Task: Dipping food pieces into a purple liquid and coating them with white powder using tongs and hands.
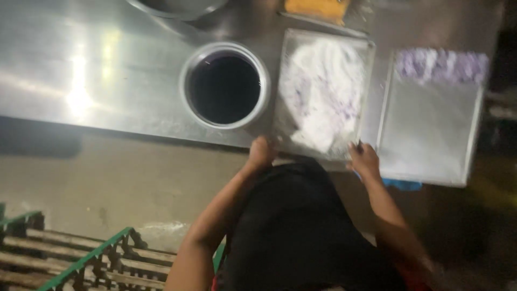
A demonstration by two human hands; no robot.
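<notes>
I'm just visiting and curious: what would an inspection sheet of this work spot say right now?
Surface: shiny metal table, with glare on its left part.
Job's things: metal tray of white powder with purple specks, at the table's near edge.
Clutter: round metal pot of dark liquid; second tray with purple pieces along its far end; orange thing and a bowl rim at the far edge.
Hands: left hand and right hand at the powder tray's near corners; grip too blurred to judge.
Cables: nothing seen.
Surroundings: concrete floor; green-framed slatted rack at lower left.
</notes>
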